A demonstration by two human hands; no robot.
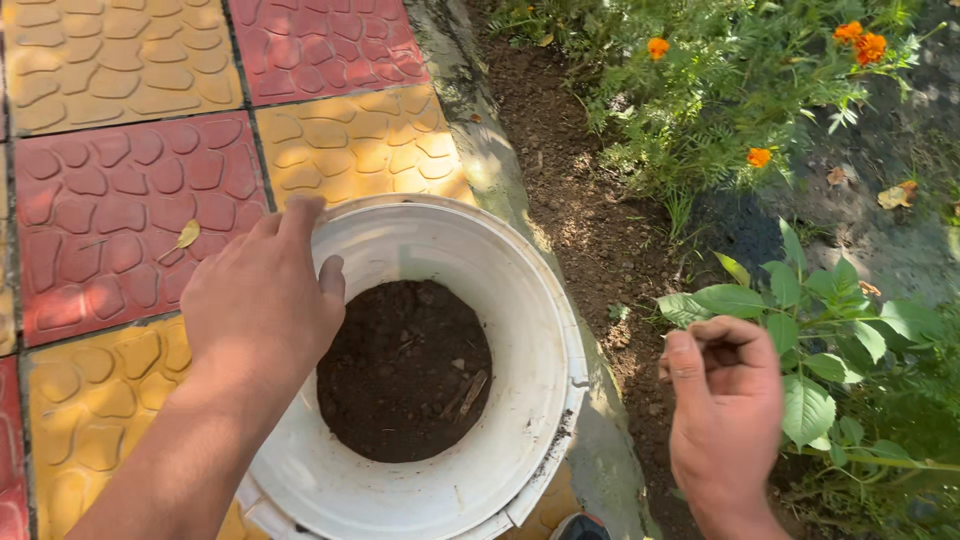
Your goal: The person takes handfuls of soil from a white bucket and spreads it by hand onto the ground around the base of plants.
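1. Your left hand [262, 300] rests on the near-left rim of a white plastic bucket [520, 300]. The fingers lie over the edge and the thumb dips inside, so its grip is clamped on the rim.
2. The bucket stands on the pavement, its right side touching a pale concrete curb [480, 150]. Dark soil [405, 370] fills only its bottom, with a few small wood bits in it. The inner walls above the soil are bare.
3. The rim is cracked and chipped at the lower right.
4. Your right hand [725, 400] hovers past the curb, apart from the bucket. Its fingers are curled inward with the thumb alongside. You cannot tell whether it holds anything.
5. Just beside that hand stands a broad-leafed green plant [830, 340], its leaves near your knuckles.
6. Between the curb and the plants runs a strip of bare brown earth [570, 190].
7. Farther back, feathery plants with orange flowers [860, 42] crowd the bed.
8. Left of the bucket, red and yellow paving tiles [120, 210] spread flat, with one dry leaf [186, 235] on them.
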